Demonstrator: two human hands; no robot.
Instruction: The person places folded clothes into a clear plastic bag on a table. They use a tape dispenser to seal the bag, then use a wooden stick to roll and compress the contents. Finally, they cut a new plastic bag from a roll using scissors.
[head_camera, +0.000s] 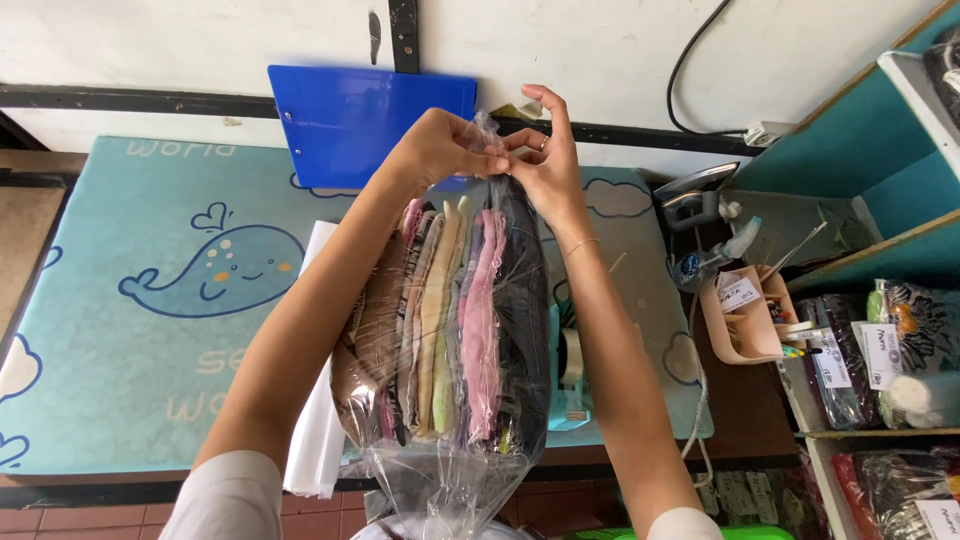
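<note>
Both hands, left hand (445, 150) and right hand (545, 165), pinched the filled bag's (450, 320) mouth shut; sealing remained, seemingly.

White wall (600, 40) behind, teal whale-print mat (150, 300), teal shelving (860, 160) right, brick-red floor tiles (60, 520).

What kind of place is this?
Probably a small laundry or clothes-packing corner. Both hands pinch a clear bag of folded clothes over a padded ironing mat; an iron and shelves of bagged bundles sit nearby.
</note>
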